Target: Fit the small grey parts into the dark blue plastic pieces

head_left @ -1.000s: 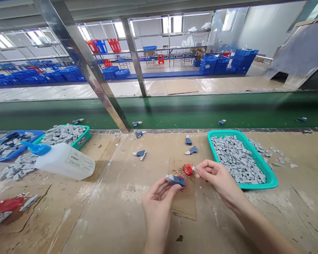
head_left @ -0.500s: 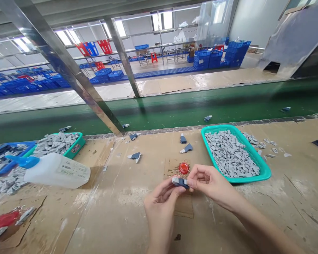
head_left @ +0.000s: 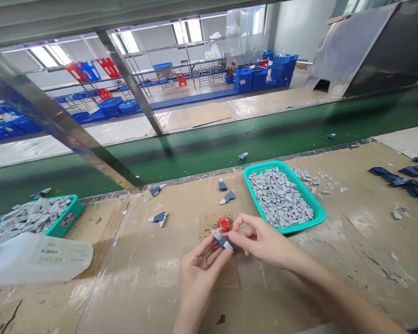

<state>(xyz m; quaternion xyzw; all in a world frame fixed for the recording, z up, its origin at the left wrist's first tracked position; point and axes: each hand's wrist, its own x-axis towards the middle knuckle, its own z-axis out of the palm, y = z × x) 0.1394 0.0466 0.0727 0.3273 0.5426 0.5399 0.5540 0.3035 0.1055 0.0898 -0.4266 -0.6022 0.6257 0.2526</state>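
My left hand (head_left: pixel 204 264) pinches a small blue-and-grey plastic part (head_left: pixel 222 240) between thumb and fingers, tilted with its grey tip up and to the left. Closed against the part's right side are the thumb and fingertips of my right hand (head_left: pixel 254 236); they partly cover it. Just beyond the hands sits a small round red dish (head_left: pixel 225 224) on a stained cardboard piece. Similar blue-and-grey parts lie past it, one upright-looking (head_left: pixel 222 185), another (head_left: pixel 227 197) beside it, and one (head_left: pixel 158 218) to the left.
A teal basket (head_left: pixel 319 221) of small grey pieces stands right of the dish; another teal basket (head_left: pixel 68 220) is at left, behind a white plastic bottle (head_left: pixel 59 257) lying down. Dark blue parts (head_left: pixel 414 178) cluster at right. A green conveyor belt (head_left: pixel 202 157) runs behind, beside slanted metal posts (head_left: pixel 87 148).
The view has turned to the right, so the table's things sit further left. The held part has been rotated in my fingers, and its right end now points down.
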